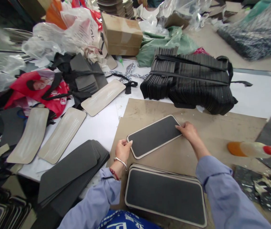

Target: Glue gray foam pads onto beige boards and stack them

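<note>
A dark rectangular panel with a pale border and rounded corners is held at a slant over the brown board. My left hand pinches its left end, thumb on top. At its right end, my right hand grips the edge between thumb and fingers. Just below, nearer my body, lies a stack of similar bordered panels. Left of my left arm rest plain dark panels in a loose pile. Beige panels with whitish streaks lie farther left.
Strapped bundles of black pieces stand behind the board. A glue-like bottle with a red tip lies at the right. A cardboard box, plastic bags and a red bag crowd the back and left.
</note>
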`<action>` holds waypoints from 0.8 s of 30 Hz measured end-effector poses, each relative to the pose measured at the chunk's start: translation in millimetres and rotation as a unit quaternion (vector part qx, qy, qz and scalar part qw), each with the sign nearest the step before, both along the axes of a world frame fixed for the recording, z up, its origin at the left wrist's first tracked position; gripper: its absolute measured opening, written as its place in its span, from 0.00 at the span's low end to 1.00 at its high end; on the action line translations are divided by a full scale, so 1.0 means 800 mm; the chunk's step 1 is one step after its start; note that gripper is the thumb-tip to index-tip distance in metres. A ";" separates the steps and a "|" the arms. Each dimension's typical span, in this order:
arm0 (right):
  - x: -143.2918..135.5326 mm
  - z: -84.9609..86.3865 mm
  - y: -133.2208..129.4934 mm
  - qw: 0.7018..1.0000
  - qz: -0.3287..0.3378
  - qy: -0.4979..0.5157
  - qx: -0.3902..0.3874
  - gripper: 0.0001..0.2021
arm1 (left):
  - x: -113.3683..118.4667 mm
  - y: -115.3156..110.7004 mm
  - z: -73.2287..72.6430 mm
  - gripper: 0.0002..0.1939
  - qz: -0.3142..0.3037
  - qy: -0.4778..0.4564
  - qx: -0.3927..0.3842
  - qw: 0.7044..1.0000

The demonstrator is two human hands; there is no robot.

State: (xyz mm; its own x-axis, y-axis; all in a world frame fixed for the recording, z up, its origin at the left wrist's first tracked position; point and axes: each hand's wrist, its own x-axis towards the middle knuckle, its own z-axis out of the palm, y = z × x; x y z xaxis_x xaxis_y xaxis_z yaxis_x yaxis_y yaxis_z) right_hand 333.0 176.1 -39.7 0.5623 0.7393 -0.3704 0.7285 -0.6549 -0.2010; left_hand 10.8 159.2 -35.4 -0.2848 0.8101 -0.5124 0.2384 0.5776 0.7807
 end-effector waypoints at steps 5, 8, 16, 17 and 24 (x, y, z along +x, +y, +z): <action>-0.011 0.013 -0.003 1.000 -0.007 -0.002 -0.015 0.14 | 0.001 0.002 0.003 0.18 0.004 -0.040 -0.039 0.998; -0.020 0.022 -0.005 0.999 -0.008 -0.034 -0.016 0.18 | -0.001 -0.003 -0.002 0.18 -0.045 -0.012 -0.031 0.998; -0.021 0.018 -0.006 0.999 -0.001 -0.025 0.034 0.15 | -0.004 -0.002 0.000 0.17 -0.069 -0.006 0.009 0.998; -0.018 0.016 -0.006 0.999 -0.012 0.001 0.045 0.15 | -0.005 -0.002 0.004 0.16 -0.064 -0.015 0.002 0.998; -0.008 0.017 -0.018 0.985 -0.014 0.150 0.084 0.14 | -0.007 0.006 0.025 0.11 -0.021 -0.082 -0.063 0.994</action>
State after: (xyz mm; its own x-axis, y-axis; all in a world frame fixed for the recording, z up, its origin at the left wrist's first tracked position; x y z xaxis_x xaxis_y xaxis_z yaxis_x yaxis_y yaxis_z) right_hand 326.9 161.5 -25.9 0.4671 0.7899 -0.3973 0.6015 -0.6132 -0.5121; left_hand 4.9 164.3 -15.3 -0.1561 0.7463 -0.6470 0.1394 0.6651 0.7336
